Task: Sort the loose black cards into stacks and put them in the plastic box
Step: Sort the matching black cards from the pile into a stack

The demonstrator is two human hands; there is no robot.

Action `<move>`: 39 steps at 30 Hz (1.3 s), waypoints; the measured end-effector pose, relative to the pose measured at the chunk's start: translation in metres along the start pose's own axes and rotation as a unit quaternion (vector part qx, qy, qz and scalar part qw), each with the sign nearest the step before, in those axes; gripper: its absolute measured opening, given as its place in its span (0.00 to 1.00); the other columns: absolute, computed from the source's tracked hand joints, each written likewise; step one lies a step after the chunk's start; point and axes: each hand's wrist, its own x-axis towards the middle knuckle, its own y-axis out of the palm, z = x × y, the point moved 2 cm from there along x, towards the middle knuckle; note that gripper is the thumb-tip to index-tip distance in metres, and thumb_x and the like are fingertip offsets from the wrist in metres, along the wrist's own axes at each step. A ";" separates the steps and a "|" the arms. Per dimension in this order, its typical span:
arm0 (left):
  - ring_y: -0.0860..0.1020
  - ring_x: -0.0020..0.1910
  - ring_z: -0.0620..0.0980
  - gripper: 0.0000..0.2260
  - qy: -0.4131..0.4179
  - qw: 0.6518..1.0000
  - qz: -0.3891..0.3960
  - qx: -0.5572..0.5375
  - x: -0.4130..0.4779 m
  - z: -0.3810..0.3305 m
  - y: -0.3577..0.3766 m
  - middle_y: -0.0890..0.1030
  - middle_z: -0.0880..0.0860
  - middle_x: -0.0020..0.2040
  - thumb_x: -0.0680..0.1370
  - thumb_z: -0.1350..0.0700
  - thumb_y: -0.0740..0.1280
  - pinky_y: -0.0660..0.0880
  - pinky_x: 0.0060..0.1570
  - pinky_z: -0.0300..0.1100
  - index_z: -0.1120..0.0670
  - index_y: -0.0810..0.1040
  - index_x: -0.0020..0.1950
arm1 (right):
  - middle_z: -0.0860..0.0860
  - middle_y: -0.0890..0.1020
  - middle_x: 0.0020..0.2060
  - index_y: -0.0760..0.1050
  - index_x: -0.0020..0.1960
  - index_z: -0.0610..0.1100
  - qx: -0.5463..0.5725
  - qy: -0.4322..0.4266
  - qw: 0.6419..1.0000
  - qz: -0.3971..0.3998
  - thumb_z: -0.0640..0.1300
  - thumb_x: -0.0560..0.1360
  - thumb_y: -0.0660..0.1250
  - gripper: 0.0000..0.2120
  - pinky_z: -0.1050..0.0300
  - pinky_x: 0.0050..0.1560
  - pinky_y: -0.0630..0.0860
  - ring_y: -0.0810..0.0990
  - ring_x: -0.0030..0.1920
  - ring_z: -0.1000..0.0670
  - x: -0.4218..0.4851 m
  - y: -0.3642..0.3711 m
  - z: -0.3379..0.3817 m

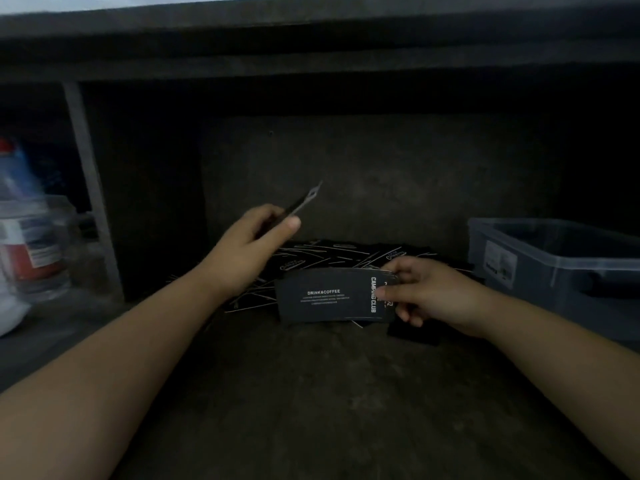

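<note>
I'm working in a dim recess, and its rough grey floor [311, 393] fills the lower middle of the frame. The clear plastic box [554, 261] sits at the right edge with no lid on it, and I can't see any cards inside. Blurred bottles [27, 244] stand at the far left. The pile of loose black cards [346, 252] lies jumbled at the centre, just behind my hands.

My right hand [426, 292], right of centre, pinches the printed card [329, 296] by its end, thumb on the face and fingers curled behind. It reads DRINK&COFFEE. I can't tell whether more cards are stacked behind it.

My left hand [249, 244], centre left, holds a single card [304, 202] edge-on above the pile, clamped between thumb and curled fingers.

I judge this is the gathering step, with most of the pile unsorted. Next, the lifted card needs turning flat, matching in orientation and squaring against the one in my right hand.
</note>
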 end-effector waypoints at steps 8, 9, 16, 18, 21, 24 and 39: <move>0.72 0.65 0.45 0.22 -0.053 0.997 0.045 -0.022 0.004 0.013 0.003 0.71 0.47 0.63 0.79 0.52 0.67 0.68 0.68 0.44 0.45 0.69 0.73 | 0.45 0.85 0.47 0.75 0.60 0.42 0.005 0.009 1.000 0.016 0.40 0.76 0.71 0.14 0.60 0.28 0.74 0.77 0.31 0.51 0.000 -0.002 -0.001; 0.74 0.64 0.45 0.23 -0.047 0.997 0.051 -0.041 0.004 0.015 0.002 0.73 0.47 0.64 0.77 0.52 0.71 0.70 0.67 0.45 0.44 0.71 0.71 | 0.45 0.85 0.47 0.75 0.60 0.42 0.006 0.008 1.000 0.017 0.40 0.76 0.71 0.14 0.60 0.28 0.74 0.77 0.31 0.51 0.001 -0.002 -0.001; 0.83 0.48 0.45 0.13 -0.030 0.992 0.030 -0.116 0.007 0.018 -0.008 0.86 0.49 0.47 0.73 0.67 0.72 0.79 0.47 0.35 0.50 0.81 0.50 | 0.48 0.85 0.43 0.76 0.59 0.43 0.005 0.013 1.000 0.014 0.40 0.75 0.72 0.13 0.60 0.28 0.74 0.77 0.30 0.52 0.001 -0.002 -0.001; 0.84 0.45 0.48 0.09 -0.038 0.978 0.033 -0.203 0.006 0.011 -0.009 0.86 0.52 0.45 0.70 0.64 0.73 0.81 0.45 0.37 0.50 0.82 0.43 | 0.47 0.84 0.44 0.76 0.59 0.42 0.014 0.010 1.000 0.012 0.39 0.75 0.71 0.14 0.60 0.27 0.74 0.77 0.30 0.52 0.001 -0.002 -0.001; 0.82 0.44 0.50 0.07 -0.019 0.953 0.006 -0.303 0.007 0.004 -0.012 0.84 0.53 0.44 0.68 0.61 0.76 0.79 0.44 0.43 0.50 0.82 0.37 | 0.46 0.84 0.44 0.75 0.60 0.42 0.020 0.017 1.000 0.013 0.39 0.75 0.71 0.14 0.60 0.28 0.75 0.77 0.30 0.52 0.001 -0.002 -0.002; 0.78 0.42 0.51 0.08 -0.011 0.974 0.056 -0.220 0.004 0.003 -0.009 0.81 0.53 0.42 0.67 0.57 0.78 0.74 0.42 0.42 0.50 0.80 0.35 | 0.45 0.84 0.45 0.75 0.59 0.43 0.035 0.025 0.999 0.007 0.38 0.75 0.71 0.14 0.60 0.29 0.76 0.78 0.31 0.51 0.001 -0.002 -0.001; 0.78 0.55 0.37 0.24 -0.012 0.960 0.263 0.093 -0.006 0.017 0.026 0.79 0.40 0.58 0.73 0.52 0.76 0.77 0.54 0.36 0.40 0.72 0.65 | 0.44 0.83 0.48 0.76 0.58 0.44 -0.050 -0.007 0.998 0.028 0.40 0.77 0.70 0.10 0.59 0.31 0.75 0.78 0.32 0.51 0.001 -0.008 0.004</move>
